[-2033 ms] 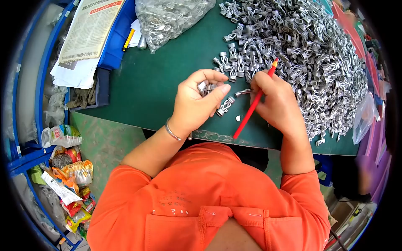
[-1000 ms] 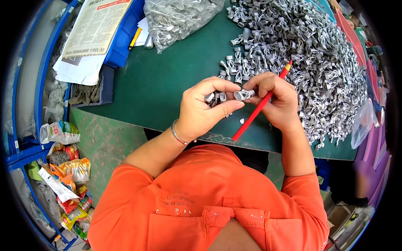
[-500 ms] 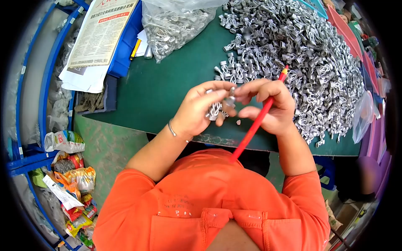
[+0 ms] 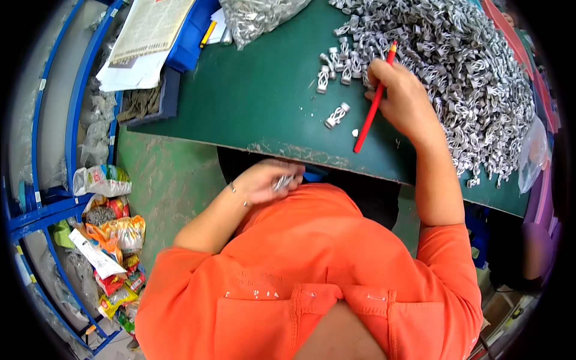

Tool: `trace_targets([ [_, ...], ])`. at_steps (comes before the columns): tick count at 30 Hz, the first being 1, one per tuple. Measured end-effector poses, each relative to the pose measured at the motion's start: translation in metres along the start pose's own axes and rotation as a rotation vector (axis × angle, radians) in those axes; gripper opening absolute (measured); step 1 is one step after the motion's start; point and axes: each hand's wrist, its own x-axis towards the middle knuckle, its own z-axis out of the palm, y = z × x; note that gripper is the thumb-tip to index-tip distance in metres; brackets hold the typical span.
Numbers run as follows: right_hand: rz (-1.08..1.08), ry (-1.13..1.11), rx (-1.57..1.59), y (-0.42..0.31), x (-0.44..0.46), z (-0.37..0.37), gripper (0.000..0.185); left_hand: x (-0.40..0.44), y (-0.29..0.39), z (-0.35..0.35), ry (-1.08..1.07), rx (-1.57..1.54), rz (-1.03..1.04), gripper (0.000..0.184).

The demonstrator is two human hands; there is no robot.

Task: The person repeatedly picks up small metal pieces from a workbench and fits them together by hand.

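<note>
My left hand (image 4: 267,182) is below the table's front edge, at my lap, its fingers curled round at least one small silvery metal piece (image 4: 283,182). Over the table, my right hand (image 4: 403,99) has a red pencil (image 4: 374,111) tucked in it, the pencil slanting down toward me. The fingertips of that hand are at the near left edge of a large heap of looped metal fittings (image 4: 462,78), and whether they touch one is hidden. A single metal fitting (image 4: 337,115) lies apart on the green tabletop, left of the pencil.
Farther back are a clear plastic bag (image 4: 258,18) of metal parts and a blue bin (image 4: 195,39) with newspaper (image 4: 147,33) beside it. A grey box (image 4: 147,102) holds a brown cloth. Blue shelving (image 4: 75,108) and snack packets (image 4: 114,240) stand at left.
My hands have parted: the left drew down to my lap with metal in it, the right went up to the heap with the pencil. A lone fitting now shows on the table.
</note>
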Motion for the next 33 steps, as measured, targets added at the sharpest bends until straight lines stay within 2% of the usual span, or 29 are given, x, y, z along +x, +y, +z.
trace_targets([
  [2,-0.009,-0.021,0.068,0.001,0.002,-0.004,0.016,0.022,0.005,0.005,0.167,-0.230,0.061,0.025],
  [3,-0.012,-0.016,0.064,0.005,0.003,-0.003,0.016,0.029,0.007,0.001,0.201,-0.129,0.098,0.034],
  [4,0.105,-0.022,0.214,0.010,0.003,-0.001,0.016,0.039,0.005,-0.011,0.194,-0.123,0.103,0.034],
  [5,0.222,-0.028,0.365,0.013,0.003,0.002,0.016,0.053,0.002,-0.026,-0.036,-0.198,0.137,0.039],
  [6,0.216,-0.019,0.357,0.016,0.003,0.005,0.016,0.058,0.005,-0.029,-0.269,-0.267,0.169,0.045],
  [7,0.271,0.014,0.597,0.018,0.004,0.007,0.016,0.063,0.007,-0.028,-0.232,-0.301,0.150,0.052],
  [8,0.321,0.047,0.837,0.019,0.007,0.006,0.016,0.067,0.006,-0.029,-0.234,-0.274,0.173,0.052],
  [10,0.455,-0.012,0.950,0.010,0.008,-0.005,0.018,0.058,0.006,-0.016,-0.139,-0.048,0.233,0.048],
  [11,0.447,-0.016,1.040,0.009,0.008,-0.006,0.017,0.050,0.001,0.001,0.160,0.346,0.247,0.040],
  [12,0.439,-0.022,1.131,0.008,0.008,-0.006,0.017,0.049,0.000,0.005,0.167,0.765,0.243,0.035],
  [14,0.464,-0.067,1.272,0.005,0.008,-0.009,0.016,0.013,0.019,0.055,0.067,1.429,0.172,0.032],
  [16,0.468,-0.113,1.348,0.001,0.008,-0.011,0.016,-0.006,0.022,0.067,-0.214,1.688,0.459,0.036],
  [17,0.456,-0.128,1.363,0.001,0.007,-0.010,0.016,-0.016,0.029,0.079,-0.323,1.689,0.474,0.034],
  [18,0.459,-0.140,1.391,0.001,0.007,-0.009,0.017,-0.023,0.037,0.091,-0.317,1.691,0.486,0.034],
  [20,0.390,-0.148,1.474,0.005,0.006,-0.004,0.018,-0.030,0.056,0.106,-0.516,1.449,0.743,0.028],
  [22,0.225,-0.142,1.553,0.007,0.006,0.003,0.019,-0.023,0.064,0.119,-0.234,0.739,0.554,0.023],
  [23,0.182,-0.127,1.545,0.006,0.006,0.007,0.019,-0.014,0.072,0.127,-0.102,0.706,0.759,0.021],
  [24,0.141,-0.110,1.534,0.003,0.006,0.007,0.020,0.002,0.077,0.126,-0.076,0.633,0.942,0.026],
  [27,0.103,-0.023,1.349,0.000,0.006,0.006,0.024,0.015,0.088,0.125,-0.149,0.493,0.932,0.024],
  [29,0.077,0.081,1.295,-0.004,0.006,0.007,0.027,0.020,0.086,0.126,-0.074,0.435,0.980,0.023],
  [33,0.009,0.205,1.146,-0.008,0.003,0.012,0.033,0.025,0.091,0.118,-0.103,0.440,1.010,0.027],
])
